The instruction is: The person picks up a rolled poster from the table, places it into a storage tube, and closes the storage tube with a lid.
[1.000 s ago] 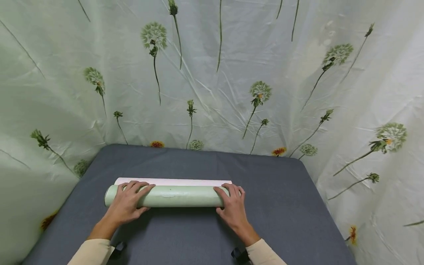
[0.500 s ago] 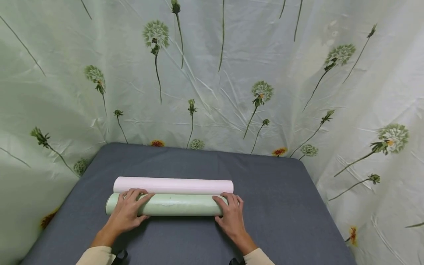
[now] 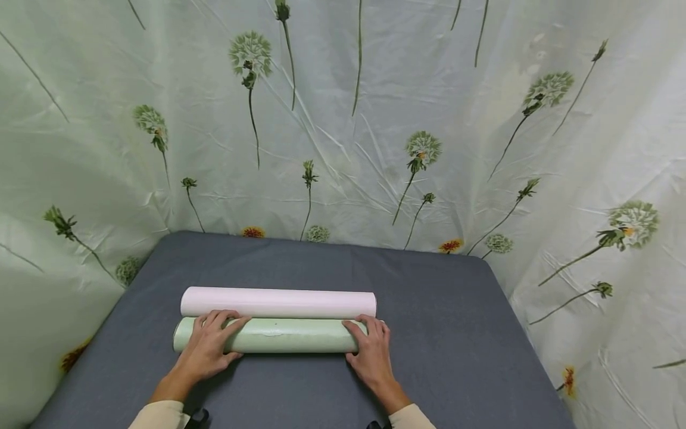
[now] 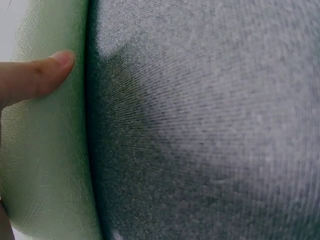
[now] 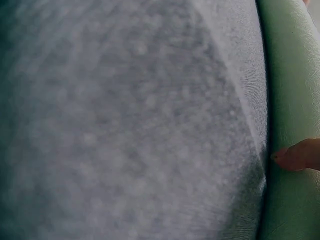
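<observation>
A pale green roll (image 3: 295,335) lies crosswise on the grey cloth, on the near side of a pale pink roll (image 3: 278,302). My left hand (image 3: 206,348) grips the green roll near its left end, fingers over the top and thumb on the near side. Near the right end my right hand (image 3: 371,353) holds it the same way and hides that end. The left wrist view shows the left thumb (image 4: 50,75) on the roll's wrinkled, glossy surface. In the right wrist view a fingertip (image 5: 295,156) touches the same roll. The two rolls lie nearly parallel and close together.
Grey cloth (image 3: 455,333) covers the table under both rolls. Behind and at both sides hangs a pale curtain (image 3: 343,137) printed with dandelions. It meets the table's back edge.
Both hands have brought the green roll toward me, mostly in the first half second. More of the pink roll behind it now shows. The hands keep their hold.
</observation>
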Motion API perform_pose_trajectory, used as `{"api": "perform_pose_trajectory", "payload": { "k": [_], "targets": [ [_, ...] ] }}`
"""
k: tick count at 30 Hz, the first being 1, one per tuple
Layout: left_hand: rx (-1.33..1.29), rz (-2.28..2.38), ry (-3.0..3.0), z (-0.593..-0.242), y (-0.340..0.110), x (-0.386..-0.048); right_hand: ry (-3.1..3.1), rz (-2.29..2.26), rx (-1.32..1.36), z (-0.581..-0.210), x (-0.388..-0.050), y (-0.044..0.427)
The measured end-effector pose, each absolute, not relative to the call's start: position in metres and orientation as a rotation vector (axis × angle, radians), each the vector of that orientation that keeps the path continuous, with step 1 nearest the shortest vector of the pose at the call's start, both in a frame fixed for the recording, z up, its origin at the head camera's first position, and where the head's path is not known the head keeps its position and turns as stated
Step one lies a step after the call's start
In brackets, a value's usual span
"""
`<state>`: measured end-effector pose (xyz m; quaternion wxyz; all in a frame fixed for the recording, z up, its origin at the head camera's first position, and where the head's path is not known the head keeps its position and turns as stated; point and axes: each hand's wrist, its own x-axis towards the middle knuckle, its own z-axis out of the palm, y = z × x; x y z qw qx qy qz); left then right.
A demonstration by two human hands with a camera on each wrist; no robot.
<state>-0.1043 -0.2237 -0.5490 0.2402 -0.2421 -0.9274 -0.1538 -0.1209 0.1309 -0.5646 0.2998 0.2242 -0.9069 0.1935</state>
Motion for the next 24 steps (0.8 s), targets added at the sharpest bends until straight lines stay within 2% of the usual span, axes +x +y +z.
{"api": "perform_pose_trajectory", "payload": {
  "k": [13,24],
  "targets": [
    [-0.617,-0.463,-2.495,-0.548,-0.224,-0.099,-2.403,0.564,0.654,-0.558,-0.125,0.132],
    [-0.583,-0.652,-2.465,-0.532,-0.221,-0.106,-2.495,0.587,0.711,-0.548,-0.128,0.146]
  ]
}}
